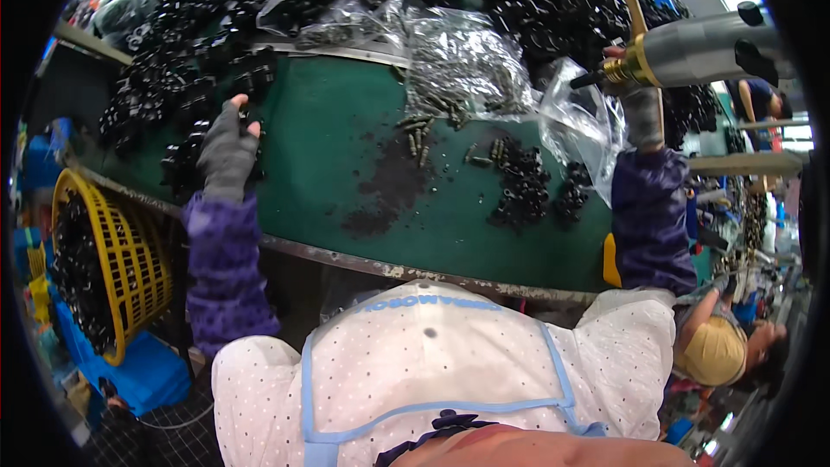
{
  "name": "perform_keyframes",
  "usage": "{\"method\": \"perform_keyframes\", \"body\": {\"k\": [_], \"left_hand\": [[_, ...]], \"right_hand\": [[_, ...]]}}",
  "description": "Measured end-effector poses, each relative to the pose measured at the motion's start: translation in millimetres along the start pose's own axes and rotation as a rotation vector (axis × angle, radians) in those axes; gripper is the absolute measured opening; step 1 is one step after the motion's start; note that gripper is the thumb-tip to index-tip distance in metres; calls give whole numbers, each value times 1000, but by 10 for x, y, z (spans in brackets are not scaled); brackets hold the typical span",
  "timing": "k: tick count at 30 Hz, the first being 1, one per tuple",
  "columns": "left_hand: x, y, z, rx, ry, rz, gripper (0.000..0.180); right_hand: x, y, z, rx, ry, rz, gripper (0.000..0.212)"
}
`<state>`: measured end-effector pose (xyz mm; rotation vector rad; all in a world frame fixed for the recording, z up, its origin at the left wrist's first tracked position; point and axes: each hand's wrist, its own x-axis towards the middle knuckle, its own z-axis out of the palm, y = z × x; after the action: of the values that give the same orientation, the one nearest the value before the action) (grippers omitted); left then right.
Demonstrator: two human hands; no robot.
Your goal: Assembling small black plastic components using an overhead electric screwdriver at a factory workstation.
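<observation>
My left hand [229, 154], in a grey fingerless glove and purple sleeve, rests at the edge of a heap of small black parts [186, 78]. Two bare fingertips show apart, with nothing visible between them. On the right, my gloved right hand [641, 117] reaches up behind a grey power screwdriver [705, 50] with a brass nose. Its bare fingertips show just beyond the brass; the rest of the fingers are hidden, so I cannot tell what it holds. Beside this hand lies a crumpled clear plastic bag [571, 117].
On the green tabletop [320, 156], a clear bag [467, 56] spills small brass-coloured pins [419, 134]. Nearer lie loose black pieces [521, 186] and a dark powdery smear. A yellow basket [130, 268] of black parts stands left, by a blue bin [147, 380]. Another person [718, 350] is at right.
</observation>
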<state>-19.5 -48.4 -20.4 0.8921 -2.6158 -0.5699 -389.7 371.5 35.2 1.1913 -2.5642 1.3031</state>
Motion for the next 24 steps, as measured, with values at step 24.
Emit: {"method": "perform_keyframes", "body": {"k": [24], "left_hand": [[-546, 1310, 352, -25, -428, 674, 69]], "right_hand": [[-908, -1508, 1639, -54, -484, -439, 19]]}}
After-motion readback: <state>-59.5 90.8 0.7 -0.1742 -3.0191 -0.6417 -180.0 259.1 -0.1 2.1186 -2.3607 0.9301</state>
